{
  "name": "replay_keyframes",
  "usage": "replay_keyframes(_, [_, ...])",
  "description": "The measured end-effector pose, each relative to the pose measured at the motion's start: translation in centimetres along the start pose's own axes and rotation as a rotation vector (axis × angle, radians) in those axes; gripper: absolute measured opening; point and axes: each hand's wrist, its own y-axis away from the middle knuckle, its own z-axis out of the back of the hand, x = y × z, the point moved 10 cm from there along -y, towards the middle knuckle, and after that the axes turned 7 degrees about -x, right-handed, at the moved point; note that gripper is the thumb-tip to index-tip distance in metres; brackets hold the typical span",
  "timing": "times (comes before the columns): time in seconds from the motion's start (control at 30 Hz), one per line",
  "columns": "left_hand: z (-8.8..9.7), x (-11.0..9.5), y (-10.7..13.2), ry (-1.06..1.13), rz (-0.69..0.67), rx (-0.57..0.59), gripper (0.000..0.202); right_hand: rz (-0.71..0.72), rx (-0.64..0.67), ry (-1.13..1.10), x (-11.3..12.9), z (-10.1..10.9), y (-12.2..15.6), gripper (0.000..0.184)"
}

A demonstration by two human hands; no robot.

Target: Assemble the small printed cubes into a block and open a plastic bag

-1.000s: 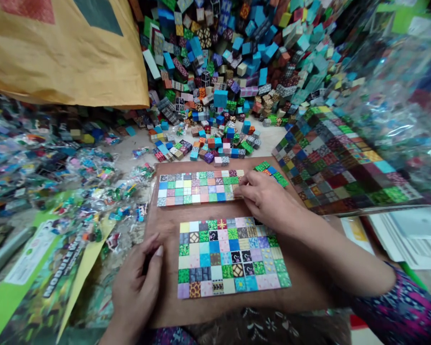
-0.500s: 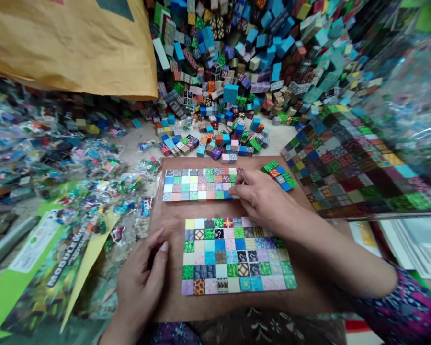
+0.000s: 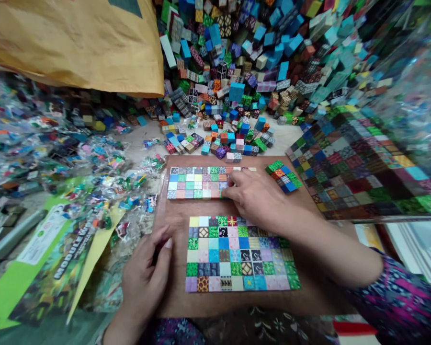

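A brown board [image 3: 172,215] lies in front of me. On it sit a near mat of patterned cubes [image 3: 237,258], a far strip of cubes [image 3: 194,182], and a small cluster of cubes [image 3: 283,175] at the far right corner. My right hand [image 3: 255,196] rests palm down over the right end of the far strip, fingers bent onto the cubes there. My left hand [image 3: 147,278] lies on the board's left edge beside the near mat, fingers curled loosely with the thumb touching them. Nothing shows in it.
A large heap of loose coloured cubes [image 3: 244,72] fills the back. A big assembled cube panel [image 3: 359,163] stands on the right. Small plastic bags [image 3: 93,163] and a green printed card [image 3: 57,258] lie left. A tan envelope [image 3: 75,43] is top left.
My right hand has slid leftward along the far strip, covering more of its right end. The left hand stays put.
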Motion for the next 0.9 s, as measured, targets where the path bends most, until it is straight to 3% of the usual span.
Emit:
replay_keyframes(0.17, [0.0, -0.1, 0.0, 0.005, 0.005, -0.006, 0.027, -0.021, 0.068, 0.004, -0.4, -0.7, -0.4, 0.028])
replay_keyframes(0.37, [0.0, -0.2, -0.2, -0.002, -0.001, -0.005, 0.027, 0.033, 0.034, -0.010, 0.8, 0.0, -1.2, 0.032])
replay_keyframes(0.63, [-0.1, -0.2, -0.2, 0.016, -0.002, 0.000, 0.027, 0.035, 0.096, 0.011, 1.0, -0.6, -1.7, 0.031])
replay_keyframes(0.77, [-0.1, -0.4, -0.3, 0.015, -0.012, 0.002, 0.027, 0.078, 0.064, -0.009, 2.0, -0.2, -2.2, 0.029])
replay_keyframes(0.9, [0.0, -0.4, -0.3, 0.013, -0.014, -0.003, 0.027, 0.090, 0.114, 0.019, 2.7, -0.9, -2.5, 0.028])
